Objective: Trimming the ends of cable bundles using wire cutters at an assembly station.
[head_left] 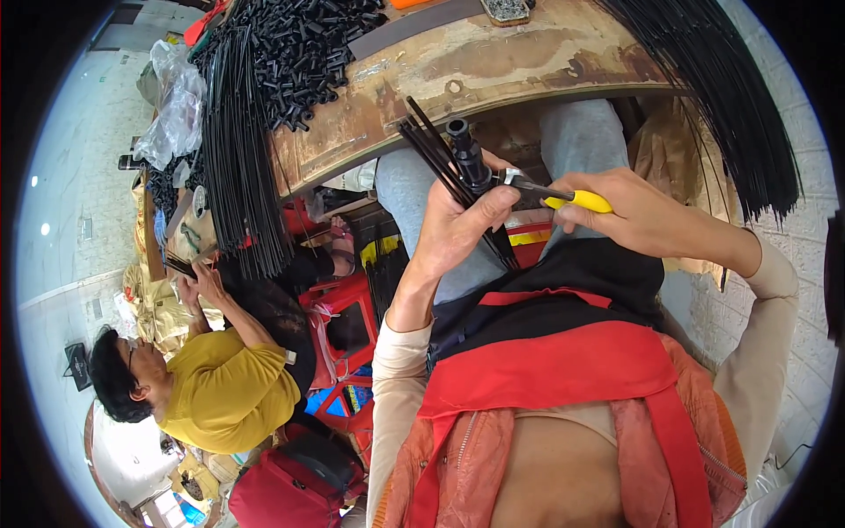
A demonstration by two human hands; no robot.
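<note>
My left hand (462,216) is wrapped round a bundle of thin black rods (429,158) and a black ribbed plastic sleeve (468,158) with a hollow top. The sleeve stands upright above my fingers, and the rods fan out beside it. In my right hand (620,211) is a pair of pliers with yellow handles (591,201). Their metal jaws reach the base of the sleeve, close to my left thumb. What lies between the jaws is too small to tell. Both hands are over my lap, just in front of the wooden table (519,66).
Loose black plastic sleeves (299,53) are piled on the table's far left. Long black rods (238,150) hang over its left edge, with another bundle (713,97) at the right. A small tray (506,11) sits at the back. A co-worker in yellow (231,387) sits left, near red stools (343,321).
</note>
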